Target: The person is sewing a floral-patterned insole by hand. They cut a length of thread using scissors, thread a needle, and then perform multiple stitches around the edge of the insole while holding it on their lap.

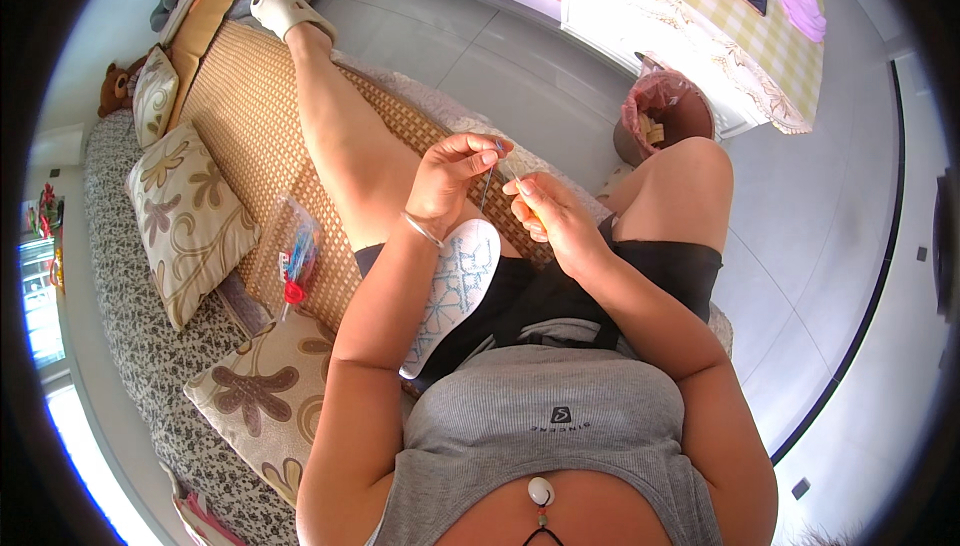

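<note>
"Left fingers [474, 145] holding what?"
"Pinching a thin dark strand [487, 192]; right fingers [541, 232] grasp something yellow [531, 210], mostly hidden"
"Room?"
"A narrow gap between them, open space toward the right knee [690, 171]; the white patterned insole [455, 291] lies on the lap [498, 308], its edge beside the left forearm [392, 281]"
"Pose?"
"Elbows [362, 354] bent, both forearms angled inward"

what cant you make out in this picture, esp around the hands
All in the head view:
- yellow item in the right hand: mostly hidden by the fingers; its kind is unclear
- thread at the left hand: too fine to follow to both ends
- patterned white piece: left edge partly covered by the left forearm
- plastic bag: contents blurred by crinkled plastic
- dark object at far right: cut off by the fisheye rim
</note>
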A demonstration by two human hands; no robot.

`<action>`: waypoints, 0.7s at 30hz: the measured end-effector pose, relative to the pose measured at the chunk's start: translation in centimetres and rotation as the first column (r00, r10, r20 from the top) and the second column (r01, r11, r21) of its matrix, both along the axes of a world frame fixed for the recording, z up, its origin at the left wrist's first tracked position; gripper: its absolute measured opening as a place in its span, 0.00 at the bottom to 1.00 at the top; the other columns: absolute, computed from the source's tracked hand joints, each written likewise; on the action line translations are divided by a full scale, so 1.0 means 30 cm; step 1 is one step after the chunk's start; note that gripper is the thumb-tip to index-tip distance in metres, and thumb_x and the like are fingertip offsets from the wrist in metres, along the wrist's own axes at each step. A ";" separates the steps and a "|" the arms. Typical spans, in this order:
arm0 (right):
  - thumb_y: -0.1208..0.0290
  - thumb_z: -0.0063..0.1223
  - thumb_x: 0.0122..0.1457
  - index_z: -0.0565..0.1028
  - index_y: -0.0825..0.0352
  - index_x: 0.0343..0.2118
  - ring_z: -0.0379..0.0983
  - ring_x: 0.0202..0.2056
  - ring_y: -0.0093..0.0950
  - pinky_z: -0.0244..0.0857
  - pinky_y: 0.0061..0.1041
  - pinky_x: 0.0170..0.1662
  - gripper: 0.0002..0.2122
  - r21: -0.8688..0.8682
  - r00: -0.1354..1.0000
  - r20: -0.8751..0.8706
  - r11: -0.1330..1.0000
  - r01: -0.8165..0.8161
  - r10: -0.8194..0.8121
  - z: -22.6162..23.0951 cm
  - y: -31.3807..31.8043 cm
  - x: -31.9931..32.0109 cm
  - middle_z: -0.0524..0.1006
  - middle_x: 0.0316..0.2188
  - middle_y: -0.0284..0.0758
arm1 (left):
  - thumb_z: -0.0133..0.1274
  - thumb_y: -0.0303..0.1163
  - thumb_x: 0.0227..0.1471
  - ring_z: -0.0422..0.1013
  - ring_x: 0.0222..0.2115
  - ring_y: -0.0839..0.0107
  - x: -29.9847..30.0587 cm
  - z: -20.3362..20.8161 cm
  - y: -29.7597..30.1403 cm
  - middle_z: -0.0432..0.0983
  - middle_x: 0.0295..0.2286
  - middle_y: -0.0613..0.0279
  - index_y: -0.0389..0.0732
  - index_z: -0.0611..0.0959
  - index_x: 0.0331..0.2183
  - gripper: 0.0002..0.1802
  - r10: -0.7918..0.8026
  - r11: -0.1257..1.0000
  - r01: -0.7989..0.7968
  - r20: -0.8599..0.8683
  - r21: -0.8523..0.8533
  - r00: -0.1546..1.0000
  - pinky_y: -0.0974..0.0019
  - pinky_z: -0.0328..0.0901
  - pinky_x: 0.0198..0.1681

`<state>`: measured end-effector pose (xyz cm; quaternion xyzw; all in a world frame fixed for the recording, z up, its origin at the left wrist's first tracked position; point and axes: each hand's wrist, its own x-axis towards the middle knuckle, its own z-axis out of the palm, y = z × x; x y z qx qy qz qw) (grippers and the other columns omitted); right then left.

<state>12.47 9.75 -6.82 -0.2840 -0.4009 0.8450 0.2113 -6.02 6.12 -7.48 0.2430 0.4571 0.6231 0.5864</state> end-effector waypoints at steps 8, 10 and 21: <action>0.56 0.41 0.65 0.70 0.67 0.39 0.54 0.20 0.13 0.48 0.13 0.22 0.17 -0.044 0.999 -0.048 0.999 -0.019 0.017 -0.019 -0.002 -0.004 0.64 0.21 0.26 | 0.53 0.17 0.49 0.75 0.35 0.67 0.016 0.029 -0.017 0.79 0.33 0.51 0.33 0.81 0.32 0.06 -0.058 0.998 0.057 0.030 0.009 0.998 0.67 0.69 0.43; 0.55 0.41 0.64 0.70 0.67 0.39 0.54 0.20 0.13 0.48 0.13 0.22 0.17 -0.078 0.997 -0.070 0.997 -0.018 0.012 -0.023 0.002 -0.004 0.64 0.20 0.26 | 0.52 0.17 0.49 0.75 0.35 0.67 0.021 0.038 -0.018 0.79 0.33 0.51 0.33 0.81 0.33 0.07 -0.070 0.998 0.069 0.024 0.010 0.997 0.67 0.69 0.43; 0.58 0.43 0.64 0.71 0.67 0.37 0.55 0.18 0.13 0.49 0.12 0.21 0.15 -0.199 0.995 -0.096 0.979 -0.039 0.020 -0.032 0.007 0.001 0.66 0.21 0.27 | 0.50 0.15 0.49 0.74 0.34 0.69 0.018 0.014 -0.019 0.79 0.34 0.52 0.32 0.81 0.34 0.08 -0.043 0.999 0.044 -0.109 0.010 0.993 0.69 0.68 0.42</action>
